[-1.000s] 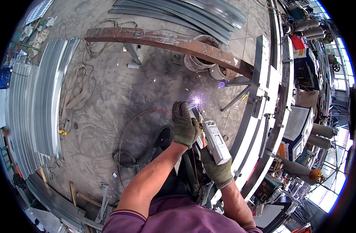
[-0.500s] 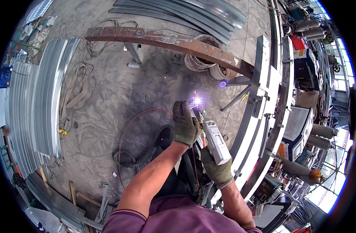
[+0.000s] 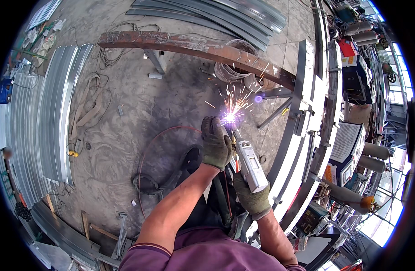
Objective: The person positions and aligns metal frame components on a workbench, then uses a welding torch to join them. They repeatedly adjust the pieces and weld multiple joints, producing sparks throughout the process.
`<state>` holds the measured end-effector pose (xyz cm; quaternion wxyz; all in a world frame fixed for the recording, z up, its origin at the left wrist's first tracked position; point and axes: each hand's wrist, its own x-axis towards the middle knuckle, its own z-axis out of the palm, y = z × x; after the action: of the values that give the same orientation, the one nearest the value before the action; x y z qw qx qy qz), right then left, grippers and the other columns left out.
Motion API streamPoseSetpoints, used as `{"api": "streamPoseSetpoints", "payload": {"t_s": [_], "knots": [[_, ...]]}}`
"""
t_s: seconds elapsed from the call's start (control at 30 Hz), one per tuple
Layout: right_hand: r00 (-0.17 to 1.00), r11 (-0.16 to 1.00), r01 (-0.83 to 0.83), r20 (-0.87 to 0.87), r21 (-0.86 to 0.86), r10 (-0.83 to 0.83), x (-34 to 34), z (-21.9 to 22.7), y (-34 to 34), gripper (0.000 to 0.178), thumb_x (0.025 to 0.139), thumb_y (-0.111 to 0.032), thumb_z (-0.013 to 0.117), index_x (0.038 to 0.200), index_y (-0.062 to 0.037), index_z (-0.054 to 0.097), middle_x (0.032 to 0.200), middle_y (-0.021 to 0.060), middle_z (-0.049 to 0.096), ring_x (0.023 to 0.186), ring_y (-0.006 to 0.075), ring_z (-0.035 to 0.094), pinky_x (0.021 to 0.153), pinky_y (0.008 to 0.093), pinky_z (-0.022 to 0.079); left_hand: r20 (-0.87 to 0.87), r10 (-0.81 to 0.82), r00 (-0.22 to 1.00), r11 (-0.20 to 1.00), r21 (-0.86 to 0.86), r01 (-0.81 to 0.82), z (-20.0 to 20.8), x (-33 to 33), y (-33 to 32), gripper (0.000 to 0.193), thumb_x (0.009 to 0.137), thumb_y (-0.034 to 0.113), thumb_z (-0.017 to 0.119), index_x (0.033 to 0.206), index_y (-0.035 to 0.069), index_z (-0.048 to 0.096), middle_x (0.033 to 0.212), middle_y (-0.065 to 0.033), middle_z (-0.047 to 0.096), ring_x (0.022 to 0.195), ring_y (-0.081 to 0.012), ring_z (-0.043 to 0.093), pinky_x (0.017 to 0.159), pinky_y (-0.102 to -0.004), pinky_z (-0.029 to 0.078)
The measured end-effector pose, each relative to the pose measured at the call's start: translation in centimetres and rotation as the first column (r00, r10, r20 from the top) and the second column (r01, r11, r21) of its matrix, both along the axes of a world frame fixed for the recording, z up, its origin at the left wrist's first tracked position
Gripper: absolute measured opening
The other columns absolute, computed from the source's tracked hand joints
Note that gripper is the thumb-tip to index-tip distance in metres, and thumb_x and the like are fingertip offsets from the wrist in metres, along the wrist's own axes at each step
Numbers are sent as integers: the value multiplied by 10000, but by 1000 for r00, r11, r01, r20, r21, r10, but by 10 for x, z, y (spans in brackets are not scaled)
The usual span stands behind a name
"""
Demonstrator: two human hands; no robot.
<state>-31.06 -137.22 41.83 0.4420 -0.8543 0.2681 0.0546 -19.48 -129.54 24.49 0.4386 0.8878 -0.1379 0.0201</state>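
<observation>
My right hand (image 3: 252, 195), in a grey-green work glove, is wrapped round the rear of a handheld welding torch (image 3: 253, 167) with a boxy silver-white body. From its nozzle end a bright violet-white glow (image 3: 229, 118) throws orange sparks up and away from me. My left hand (image 3: 215, 144), gloved alike, is closed just left of the glow on a narrow grey metal piece (image 3: 224, 129), mostly hidden by the fingers and glare. A red hose (image 3: 173, 128) curves over the floor to the left of my knees.
A rusty steel beam (image 3: 180, 45) crosses ahead, with a dirty bucket (image 3: 232, 72) beneath it. Pale metal rails (image 3: 291, 149) run along my right, beside welding machines (image 3: 345, 149). Corrugated sheets (image 3: 58, 113) lie at the left, near a strap (image 3: 91, 113) on the concrete floor.
The small violet glow has grown into a wide spray of orange sparks. Both hands and the torch are almost where they were, with only a slight shift of the torch.
</observation>
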Motion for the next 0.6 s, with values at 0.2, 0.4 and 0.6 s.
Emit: {"api": "streamPoseSetpoints", "payload": {"t_s": [0.2,0.4,0.6], "knots": [[1000,1000,-10,0,-18,10,3,6,3,331,934,-205,764,1219,-39,738,1095,206,766,1003,405,760,834,453,616,26,11,1000,999,-40,-10,-2,1,-1,704,843,122,637,1496,-33,424,1487,-311,442,1402,-497,426,1198,-565,369],[1000,999,-20,-17,-31,20,-1,6,4,327,927,-198,766,1213,-42,740,1090,201,769,1000,404,760,843,456,617,18,-5,1000,998,-67,6,-1,2,-1,692,849,103,595,1486,-94,410,1466,-348,427,1387,-535,414,1190,-613,347],[997,999,-31,-65,-25,29,-3,5,4,320,916,-194,773,1196,-41,743,1072,198,767,988,401,760,838,455,617,53,10,999,999,-41,-8,-1,2,-1,694,829,92,614,1473,-81,426,1433,-333,459,1353,-524,444,1174,-608,368]]}}
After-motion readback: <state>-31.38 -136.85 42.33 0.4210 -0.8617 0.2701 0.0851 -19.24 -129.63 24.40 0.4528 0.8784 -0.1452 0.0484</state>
